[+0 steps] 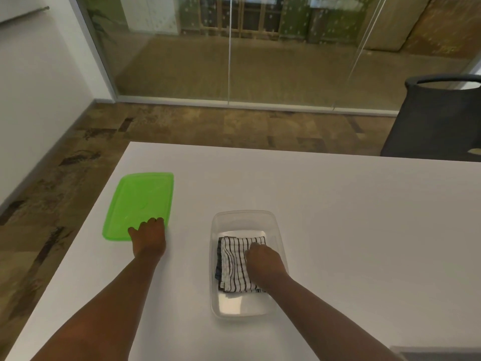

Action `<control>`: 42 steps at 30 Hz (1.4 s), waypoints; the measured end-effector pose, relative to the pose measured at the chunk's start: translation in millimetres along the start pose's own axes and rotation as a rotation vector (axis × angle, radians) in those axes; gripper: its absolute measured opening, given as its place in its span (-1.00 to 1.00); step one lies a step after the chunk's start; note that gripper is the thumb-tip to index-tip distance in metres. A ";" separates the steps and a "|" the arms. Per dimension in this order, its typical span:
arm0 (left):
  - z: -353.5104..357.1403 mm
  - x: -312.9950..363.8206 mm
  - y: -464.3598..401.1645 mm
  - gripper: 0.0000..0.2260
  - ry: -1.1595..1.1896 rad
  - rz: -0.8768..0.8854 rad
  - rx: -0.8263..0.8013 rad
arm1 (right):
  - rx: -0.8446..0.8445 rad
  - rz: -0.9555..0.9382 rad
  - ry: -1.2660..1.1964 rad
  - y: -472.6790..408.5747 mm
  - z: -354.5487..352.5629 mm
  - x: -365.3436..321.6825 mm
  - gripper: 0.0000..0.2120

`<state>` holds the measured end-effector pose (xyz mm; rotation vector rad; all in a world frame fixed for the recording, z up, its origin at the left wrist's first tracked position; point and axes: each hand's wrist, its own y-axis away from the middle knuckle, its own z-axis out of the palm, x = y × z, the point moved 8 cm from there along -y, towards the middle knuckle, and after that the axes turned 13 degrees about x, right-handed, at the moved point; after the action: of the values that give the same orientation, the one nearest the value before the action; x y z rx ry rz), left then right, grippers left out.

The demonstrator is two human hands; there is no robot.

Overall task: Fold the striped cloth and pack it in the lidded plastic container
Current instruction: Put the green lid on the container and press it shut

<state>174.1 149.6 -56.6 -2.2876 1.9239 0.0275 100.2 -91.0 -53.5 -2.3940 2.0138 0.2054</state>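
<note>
A folded white cloth with dark stripes (234, 264) lies inside a clear plastic container (218, 306) on the white table, near its front middle. My right hand (264, 263) rests on the cloth's right side, fingers curled down onto it. A flat green lid (140, 201) lies on the table to the left of the container, apart from it. My left hand (149, 237) is at the lid's near right corner, fingers curled over its edge. Whether the lid is lifted off the table I cannot tell.
The white table (338, 230) stretches far to the right and back. A dark chair (437, 121) stands at its far right. The table's left edge runs just left of the lid. A glass wall stands behind the table.
</note>
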 end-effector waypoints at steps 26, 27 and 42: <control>-182.1 53.5 -20.2 -0.78 1.706 -0.615 0.395 | 0.104 0.912 -1.873 -6.3 -78.9 37.1 -0.59; -175.7 64.7 -14.7 -0.75 1.803 -0.642 0.310 | 0.109 0.915 -1.916 -7.2 -80.7 37.7 -0.59; -108.0 113.9 24.1 -0.78 1.728 -0.585 -0.485 | 0.308 0.932 -1.944 5.6 -81.6 86.8 -0.62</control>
<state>161.5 20.5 34.9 -3.4307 1.3020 -2.4234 116.9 -184.4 18.8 -0.1356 1.3858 1.2977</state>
